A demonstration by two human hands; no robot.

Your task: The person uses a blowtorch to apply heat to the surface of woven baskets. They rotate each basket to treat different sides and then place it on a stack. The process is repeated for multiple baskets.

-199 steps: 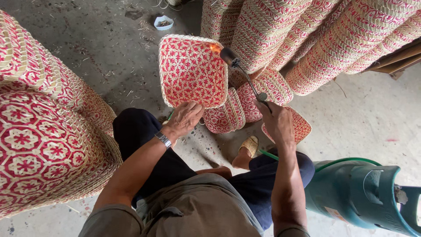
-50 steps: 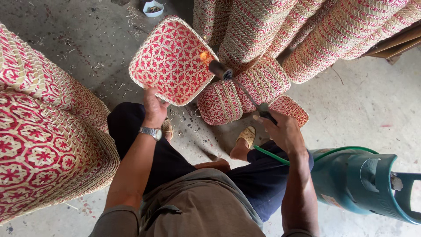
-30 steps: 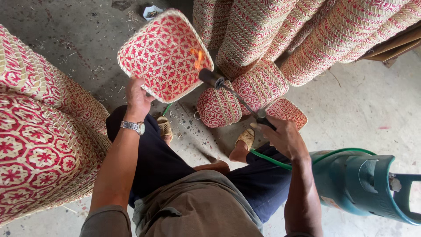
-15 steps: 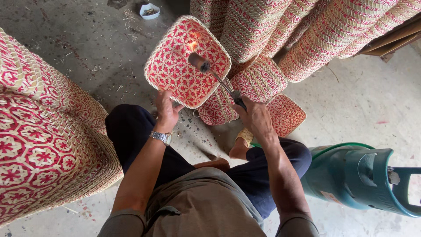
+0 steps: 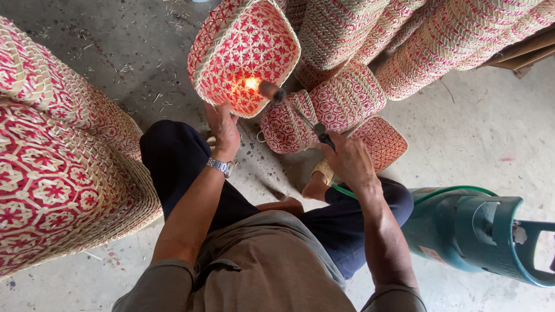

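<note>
The left hand [image 5: 222, 128] grips the lower edge of a red-and-cream woven basket [image 5: 243, 55], holding it up in the upper middle of the frame, tilted so its patterned flat face turns toward the camera. The right hand [image 5: 347, 162] is closed around the handle of a gas torch [image 5: 292, 104], whose long axis runs from the hand at centre up and to the left, its nozzle aimed at the basket's lower part, where an orange flame [image 5: 251, 85] glows against the weave. A green hose [image 5: 404, 193] leads toward the teal gas cylinder [image 5: 480, 231] lying at lower right, with more woven baskets [image 5: 58, 173] stacked at left.
</note>
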